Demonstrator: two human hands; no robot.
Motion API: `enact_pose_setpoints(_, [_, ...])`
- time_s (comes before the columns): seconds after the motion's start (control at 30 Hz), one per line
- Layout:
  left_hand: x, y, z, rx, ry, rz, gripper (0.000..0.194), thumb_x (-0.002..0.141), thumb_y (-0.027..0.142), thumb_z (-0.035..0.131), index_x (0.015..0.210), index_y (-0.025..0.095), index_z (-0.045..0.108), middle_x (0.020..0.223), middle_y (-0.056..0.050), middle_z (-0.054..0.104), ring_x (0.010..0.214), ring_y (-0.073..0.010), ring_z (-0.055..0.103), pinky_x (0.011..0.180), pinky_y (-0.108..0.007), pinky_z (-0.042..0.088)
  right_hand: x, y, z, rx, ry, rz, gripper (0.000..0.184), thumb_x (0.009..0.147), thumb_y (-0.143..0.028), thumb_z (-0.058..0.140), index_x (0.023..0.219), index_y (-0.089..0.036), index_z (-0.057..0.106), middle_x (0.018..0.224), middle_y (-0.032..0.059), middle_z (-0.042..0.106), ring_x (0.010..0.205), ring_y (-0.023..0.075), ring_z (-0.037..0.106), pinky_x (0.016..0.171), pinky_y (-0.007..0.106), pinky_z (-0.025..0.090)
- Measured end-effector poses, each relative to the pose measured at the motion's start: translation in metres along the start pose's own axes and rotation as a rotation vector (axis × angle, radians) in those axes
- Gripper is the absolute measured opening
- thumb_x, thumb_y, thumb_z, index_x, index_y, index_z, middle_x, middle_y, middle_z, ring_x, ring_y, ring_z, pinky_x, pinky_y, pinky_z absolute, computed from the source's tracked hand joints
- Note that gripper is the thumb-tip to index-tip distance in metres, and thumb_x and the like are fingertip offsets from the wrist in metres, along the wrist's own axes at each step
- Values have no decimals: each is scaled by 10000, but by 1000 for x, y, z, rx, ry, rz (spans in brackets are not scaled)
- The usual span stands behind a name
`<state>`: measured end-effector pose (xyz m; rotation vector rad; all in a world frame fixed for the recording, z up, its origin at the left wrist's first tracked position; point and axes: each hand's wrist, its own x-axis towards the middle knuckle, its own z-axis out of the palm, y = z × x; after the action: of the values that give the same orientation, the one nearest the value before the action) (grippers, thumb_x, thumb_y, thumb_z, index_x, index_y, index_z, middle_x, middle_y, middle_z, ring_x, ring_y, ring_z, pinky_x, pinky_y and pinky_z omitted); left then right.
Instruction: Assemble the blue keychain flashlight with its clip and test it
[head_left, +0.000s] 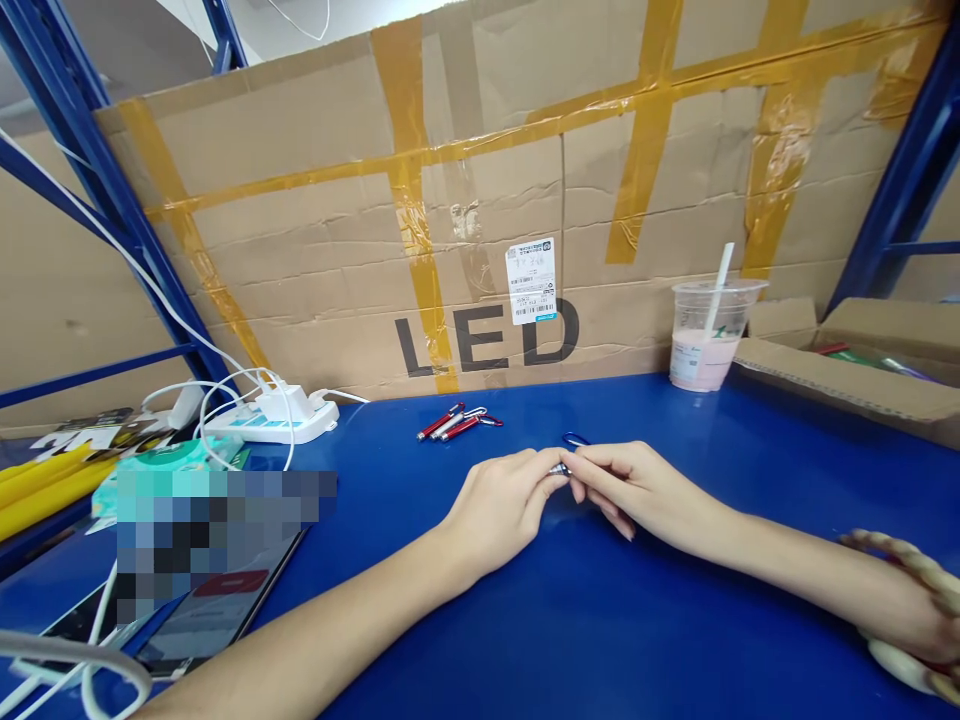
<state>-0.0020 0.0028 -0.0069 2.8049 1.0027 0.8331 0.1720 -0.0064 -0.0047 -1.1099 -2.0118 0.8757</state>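
My left hand [506, 500] and my right hand [637, 480] meet over the blue tabletop, fingertips touching. Between them they pinch a small keychain flashlight [560, 469], of which only a silver and dark bit shows; the rest is covered by fingers. A blue carabiner clip [576, 440] pokes out just beyond my right fingers; its join to the flashlight is hidden. Farther back lie three slim keychain flashlights with carabiner clips, two red and one silver: a red one [441, 424], the silver one [456, 422] and another red one [465, 428].
A cup of pink drink with a straw [701, 340] and an open cardboard box [855, 375] stand back right. On the left are a white power strip [300, 425] with cables, a tissue pack [150, 470] and a phone [225, 600]. A large carton [337, 260] forms the back wall.
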Motion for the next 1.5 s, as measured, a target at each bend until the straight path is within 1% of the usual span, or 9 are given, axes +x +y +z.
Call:
enact_pose_setpoints(0.27, [1,2,-2,-33,-37,-52,237,894,222,290,935,225,524,924,21,625,836,-113,579,759,-221,436,-1,0,1,-49,-6,24,373,827,-479,380,640,-181,503,451,-59,443,347,69,422,387,189,354])
enact_pose_setpoints(0.5, [1,3,-2,-3,-24,-145,211,891,306,309,1013,249,472,883,36,637,782,-136,600,651,-233,425,-5,2,0,-130,1,48,426,864,-490,282,693,-192,534,498,-46,508,390,75,472,434,196,382])
enact_pose_setpoints(0.8, [1,3,-1,4,-46,-240,232,881,365,296,1036,257,432,772,30,631,731,-174,610,609,-256,415,-1,1,-2,-354,52,-23,347,863,-419,328,695,-207,545,509,-48,546,439,83,501,476,202,361])
enact_pose_setpoints(1.03, [0,3,0,7,-49,-251,234,880,363,288,1036,251,421,803,18,634,756,-184,614,626,-267,426,-2,-6,-4,-455,71,-48,339,864,-419,331,711,-216,555,544,-46,581,500,97,528,505,212,357])
enact_pose_setpoints(1.13, [0,3,-1,3,-40,-251,236,881,372,287,1041,252,413,823,16,636,765,-187,615,629,-269,425,-1,-8,-8,-516,159,-40,340,864,-435,316,740,-231,558,641,-41,611,550,106,543,519,225,371])
enact_pose_setpoints(1.27, [0,3,-2,-19,-38,-248,236,886,378,279,1044,254,402,830,13,630,751,-188,613,625,-271,420,5,2,-16,-656,272,-32,257,826,-427,392,908,-256,565,868,-8,629,733,150,571,583,264,420])
enact_pose_setpoints(1.33, [0,4,-3,-35,-46,-252,244,890,379,262,1052,253,394,809,13,623,729,-183,610,621,-270,420,9,13,-20,-716,240,-80,305,824,-415,394,1021,-248,556,1011,27,602,895,186,551,713,320,437])
enact_pose_setpoints(1.4, [0,5,-4,-52,-63,-255,252,894,383,245,1052,252,390,793,12,616,709,-178,608,609,-264,418,12,23,-22,-778,166,-111,385,824,-427,390,1122,-232,535,1129,66,552,1028,230,495,834,396,396])
enact_pose_setpoints(1.5, [1,6,-5,-64,-103,-268,259,893,397,229,1021,243,393,754,7,604,672,-175,602,561,-249,403,14,33,-23,-799,80,-85,433,830,-460,366,1143,-223,549,1166,94,530,1068,255,471,863,440,377])
